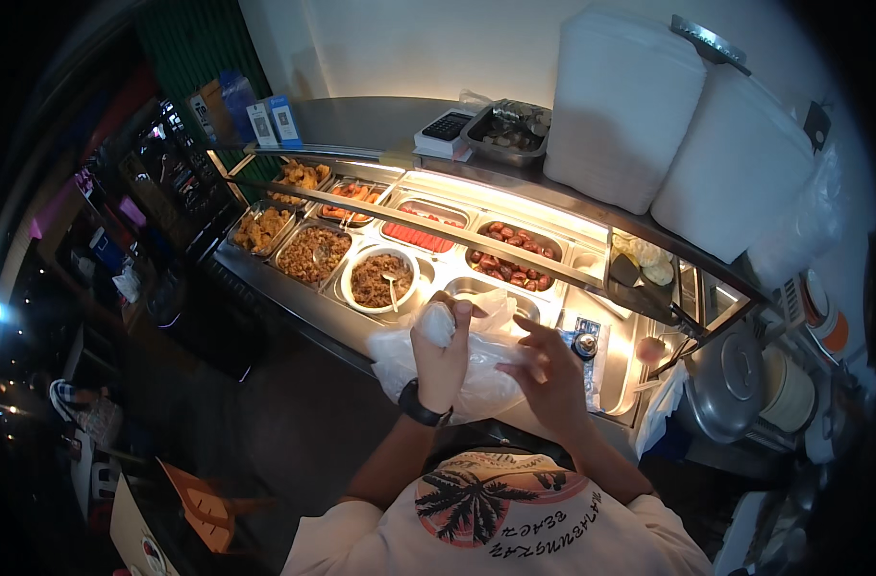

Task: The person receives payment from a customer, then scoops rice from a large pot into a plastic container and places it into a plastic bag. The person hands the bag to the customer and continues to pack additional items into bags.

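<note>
A translucent white plastic bag (481,389) hangs between my hands, before the lit food display. My left hand (441,353), with a black watch on its wrist, grips a bunched white plastic part near the thumb. On the bag's right side is my right hand (550,374), fingers bent and spread at the plastic; whether it pinches the film is unclear. Just beyond them, a metal pan (528,306) is partly covered by the bag. A white bowl of minced food (382,279) with a spoon stands to the left. Behind is a pan of glossy reddish-brown sausages (516,252).
Pans of fried food (264,229), minced food (313,252) and red sausages (418,232) fill the display's left. Above runs a metal shelf edge (611,205) with a coin tray (506,140) and tall white foam container stacks (622,108). A lidded metal pot (726,381) stands right.
</note>
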Demonstrator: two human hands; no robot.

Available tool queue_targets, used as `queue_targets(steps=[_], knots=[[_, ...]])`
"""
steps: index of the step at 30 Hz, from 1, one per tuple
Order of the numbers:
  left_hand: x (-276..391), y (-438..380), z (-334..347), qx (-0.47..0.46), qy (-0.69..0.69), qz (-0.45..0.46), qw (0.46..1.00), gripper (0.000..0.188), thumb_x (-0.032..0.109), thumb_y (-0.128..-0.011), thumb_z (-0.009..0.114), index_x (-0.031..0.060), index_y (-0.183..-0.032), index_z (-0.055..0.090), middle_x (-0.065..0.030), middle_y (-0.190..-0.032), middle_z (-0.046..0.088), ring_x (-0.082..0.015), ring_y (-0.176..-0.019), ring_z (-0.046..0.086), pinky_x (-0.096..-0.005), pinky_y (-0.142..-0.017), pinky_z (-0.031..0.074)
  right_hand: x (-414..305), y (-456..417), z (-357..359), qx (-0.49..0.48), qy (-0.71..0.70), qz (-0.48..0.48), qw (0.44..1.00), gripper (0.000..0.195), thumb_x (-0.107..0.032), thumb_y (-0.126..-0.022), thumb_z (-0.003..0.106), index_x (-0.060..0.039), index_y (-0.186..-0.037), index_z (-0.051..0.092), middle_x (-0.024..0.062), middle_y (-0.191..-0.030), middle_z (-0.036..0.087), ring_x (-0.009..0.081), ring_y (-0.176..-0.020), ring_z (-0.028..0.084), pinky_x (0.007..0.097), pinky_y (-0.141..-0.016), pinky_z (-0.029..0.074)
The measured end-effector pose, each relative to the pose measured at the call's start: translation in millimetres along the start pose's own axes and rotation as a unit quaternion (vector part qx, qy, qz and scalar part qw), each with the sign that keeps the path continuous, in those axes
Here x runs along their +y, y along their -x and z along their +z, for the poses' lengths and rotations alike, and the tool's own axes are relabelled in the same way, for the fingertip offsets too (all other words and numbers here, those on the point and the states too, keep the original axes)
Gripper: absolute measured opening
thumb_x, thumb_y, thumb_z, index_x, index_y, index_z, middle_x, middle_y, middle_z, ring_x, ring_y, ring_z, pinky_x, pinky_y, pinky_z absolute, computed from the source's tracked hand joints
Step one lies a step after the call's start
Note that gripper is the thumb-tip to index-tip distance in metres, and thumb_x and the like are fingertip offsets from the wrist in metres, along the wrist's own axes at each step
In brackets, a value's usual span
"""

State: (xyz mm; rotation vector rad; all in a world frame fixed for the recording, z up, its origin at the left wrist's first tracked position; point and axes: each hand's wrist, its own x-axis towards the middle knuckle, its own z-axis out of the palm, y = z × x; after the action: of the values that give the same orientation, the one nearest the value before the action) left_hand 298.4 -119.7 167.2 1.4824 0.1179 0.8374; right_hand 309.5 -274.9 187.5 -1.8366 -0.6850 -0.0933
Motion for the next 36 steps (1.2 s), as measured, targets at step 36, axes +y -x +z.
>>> queue_targets(steps=[36], knots=[[-13.4, 82.1, -30.5, 0.221, 0.161, -0.179, 0.945, 0.023, 0.024, -0.088, 0.068, 0.0025, -0.091, 0.059, -0.0118, -0.099, 0.067, -0.0147, -0.092, 0.061, -0.0268, -0.074, 0.045, 73.9, -23.6, 26.8, -0.282, -0.192, -0.023, 0.94, 0.014, 0.003, -0.092, 0.052, 0.0032, -0.103, 0.061, 0.0075, -0.093, 0.064, 0.014, -0.086, 0.062, 0.025, -0.083, 0.048]])
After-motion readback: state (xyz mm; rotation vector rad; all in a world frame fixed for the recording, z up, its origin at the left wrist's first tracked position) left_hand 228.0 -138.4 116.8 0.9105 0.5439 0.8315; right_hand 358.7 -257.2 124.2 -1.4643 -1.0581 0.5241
